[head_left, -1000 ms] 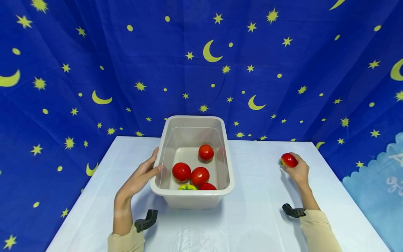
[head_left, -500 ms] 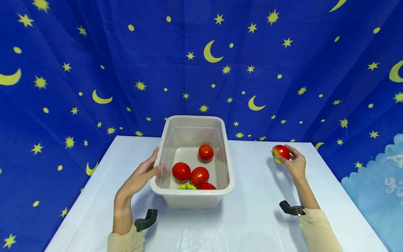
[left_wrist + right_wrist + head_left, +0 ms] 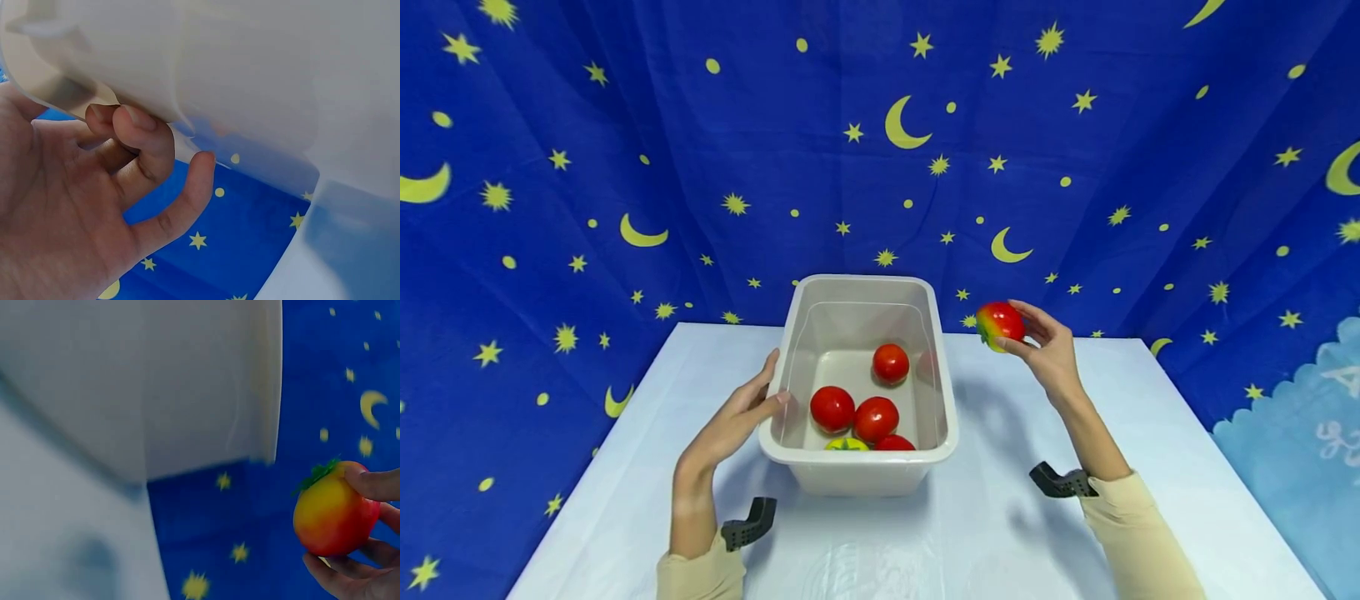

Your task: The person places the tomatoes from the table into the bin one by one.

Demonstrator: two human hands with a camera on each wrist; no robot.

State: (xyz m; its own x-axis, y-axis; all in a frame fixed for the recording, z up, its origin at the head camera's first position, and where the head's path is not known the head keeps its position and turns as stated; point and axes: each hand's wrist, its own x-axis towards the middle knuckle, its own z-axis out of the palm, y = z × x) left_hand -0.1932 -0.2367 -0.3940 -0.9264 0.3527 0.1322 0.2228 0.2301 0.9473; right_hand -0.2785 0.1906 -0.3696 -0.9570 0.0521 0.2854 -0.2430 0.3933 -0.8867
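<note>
My left hand (image 3: 730,425) grips the left rim of a pale grey plastic tub (image 3: 868,479), thumb over the edge; in the left wrist view its fingers (image 3: 150,159) bend against the outer wall. My right hand (image 3: 1051,357) holds a shiny red tomato (image 3: 1000,323), yellow round its green leafy top, in the air right of the tub. The right wrist view shows that tomato (image 3: 336,512) between thumb and fingers, apart from the tub. Inside the tub lie several red tomatoes (image 3: 832,409); at its near wall, one shows a yellow top (image 3: 847,445), partly hidden.
The tub stands on a white-covered table (image 3: 1000,533). Behind it and at the left hangs a blue curtain (image 3: 820,125) with yellow stars and moons. A light blue cloth (image 3: 1300,442) hangs at the right.
My right hand has lifted the tomato off the right part of the table and carried it left, up towards the tub. The left hand and the tub stay where they were.
</note>
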